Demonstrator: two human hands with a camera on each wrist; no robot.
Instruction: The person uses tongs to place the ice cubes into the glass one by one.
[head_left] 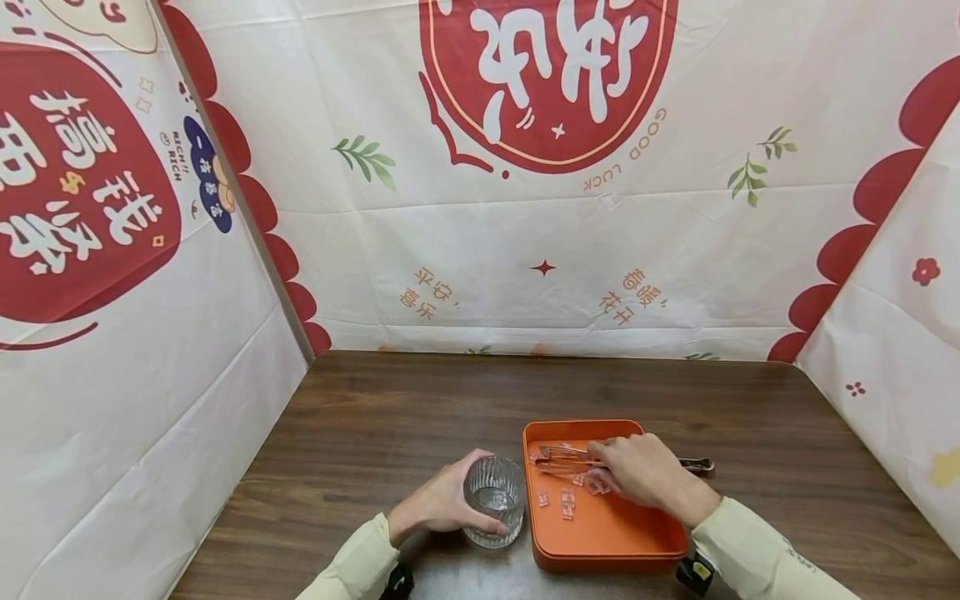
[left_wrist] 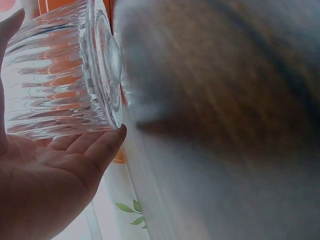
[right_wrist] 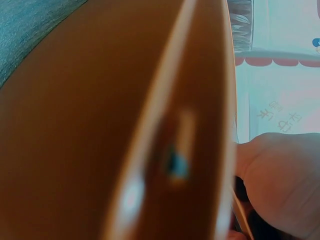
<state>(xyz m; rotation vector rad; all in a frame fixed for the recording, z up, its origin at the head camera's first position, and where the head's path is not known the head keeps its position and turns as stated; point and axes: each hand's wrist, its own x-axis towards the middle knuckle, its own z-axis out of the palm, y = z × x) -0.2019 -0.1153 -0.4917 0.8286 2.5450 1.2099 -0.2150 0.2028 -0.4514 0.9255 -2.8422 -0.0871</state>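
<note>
**Glass steadied at left, tongs working in the tray at right**

The person's left hand [head_left: 437, 505] wraps around a clear ribbed glass tumbler [head_left: 494, 501], fingers curled on its near side and thumb toward the far side. The tumbler stands upright on the dark brown wooden table [head_left: 390, 417], just beside the left wall of the orange rectangular plastic tray [head_left: 600, 550]; whether glass and tray touch cannot be told. In the left wrist view the palm [left_wrist: 45, 185] cradles the ribbed wall of the glass [left_wrist: 55, 75].

The right hand [head_left: 637, 471] lies over the tray's far half, fingers closed around a pair of metal tongs [head_left: 570, 456]. The tong tips point left, low over the tray floor; the handle end [head_left: 697, 464] projects past the tray's right rim. Several small clear cubes [head_left: 567, 502] lie scattered on the tray floor, near the tong tips and toward the middle. The right wrist view is blurred and shows mainly the orange tray rim [right_wrist: 165, 125].

The tray sits close to the table's near edge. Open tabletop extends behind the tray and tumbler to the printed white-and-red cloth backdrop [head_left: 525, 208], which also closes in both sides.
</note>
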